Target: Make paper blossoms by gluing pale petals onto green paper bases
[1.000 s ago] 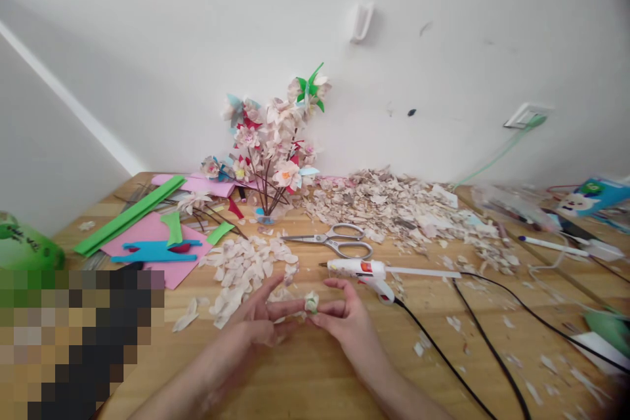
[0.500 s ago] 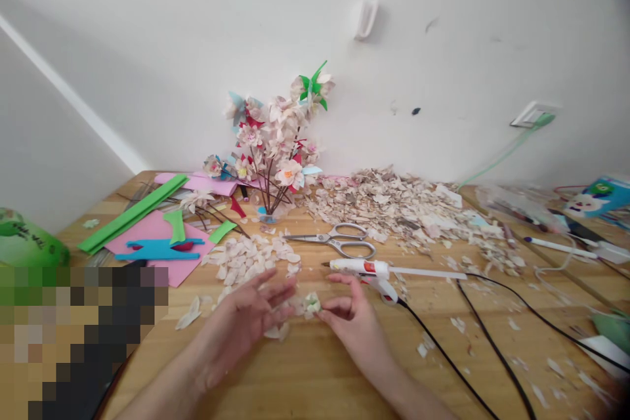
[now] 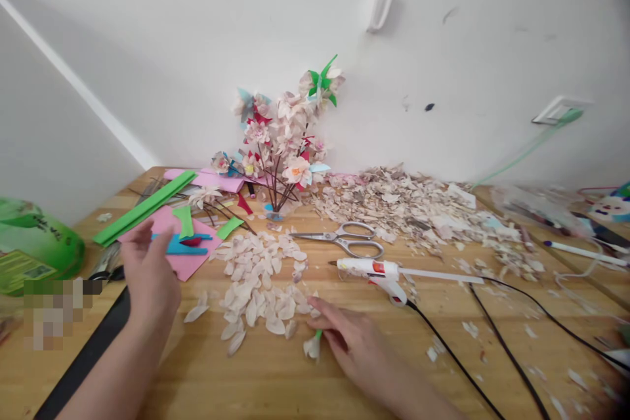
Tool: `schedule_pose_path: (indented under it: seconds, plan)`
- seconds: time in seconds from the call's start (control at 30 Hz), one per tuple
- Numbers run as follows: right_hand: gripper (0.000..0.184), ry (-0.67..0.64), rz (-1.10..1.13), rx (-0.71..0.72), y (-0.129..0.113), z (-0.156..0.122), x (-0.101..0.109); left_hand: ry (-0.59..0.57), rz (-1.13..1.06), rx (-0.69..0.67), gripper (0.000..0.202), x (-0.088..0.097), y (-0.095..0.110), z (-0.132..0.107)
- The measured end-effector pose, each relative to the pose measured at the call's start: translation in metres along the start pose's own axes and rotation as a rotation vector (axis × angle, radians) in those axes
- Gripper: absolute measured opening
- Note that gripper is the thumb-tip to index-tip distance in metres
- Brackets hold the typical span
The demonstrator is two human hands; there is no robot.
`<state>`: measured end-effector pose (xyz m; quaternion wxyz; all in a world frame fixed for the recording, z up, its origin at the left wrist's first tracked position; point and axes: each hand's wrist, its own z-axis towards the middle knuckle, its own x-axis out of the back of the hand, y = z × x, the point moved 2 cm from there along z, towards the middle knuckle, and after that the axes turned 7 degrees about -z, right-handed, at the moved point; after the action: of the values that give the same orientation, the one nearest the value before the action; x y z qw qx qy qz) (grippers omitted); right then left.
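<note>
- Head view, progress: a small paper flower (image 3: pixel 312 346) sits low on the desk (image 3: pixel 275 387), just in front of the heap of loose petals (image 3: pixel 260 279). It looks only part-built, with few petals on it. Many petals lie unused, while finished blooms stand in the bouquet (image 3: pixel 285 138) by the wall.
- Head view, right hand (image 3: pixel 347 341): it rests on the desk with its grip closed, fingertips pinching the flower at its green stub.
- Head view, left hand (image 3: pixel 150 275): it is raised over the desk's left part with its grip open and fingers loosely spread. It holds nothing and is nearest the pink sheet (image 3: pixel 184 266).
- Head view, tools: the glue gun (image 3: pixel 378 270) and scissors (image 3: pixel 347 241) lie untouched beyond the right hand.
</note>
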<state>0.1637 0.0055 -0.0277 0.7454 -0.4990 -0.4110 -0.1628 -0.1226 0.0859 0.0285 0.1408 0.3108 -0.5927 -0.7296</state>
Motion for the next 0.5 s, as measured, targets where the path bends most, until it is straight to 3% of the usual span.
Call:
schedule_pose_path:
  seconds: [0.07,0.2,0.3,0.4,0.5]
  plan:
    - [0.062,-0.023,-0.020,0.009,-0.003,-0.002,0.004,0.042,0.033,-0.054,0.042,-0.004,-0.008,-0.006]
    - [0.076,-0.072,0.017,-0.011,-0.007,-0.003,0.010,-0.133,0.056,-0.045,0.035,-0.020,-0.022,-0.032]
    - [0.082,-0.089,0.132,-0.068,-0.004,-0.002,0.011,-0.525,0.202,-0.036,0.035,-0.030,-0.020,-0.060]
    - [0.080,-0.046,0.308,-0.143,0.003,-0.001,0.009,-1.073,0.370,0.122,0.030,-0.036,-0.015,-0.088]
    - [0.075,0.048,0.373,-0.195,0.009,0.001,0.008,-1.336,0.391,0.036,0.028,-0.039,-0.009,-0.101]
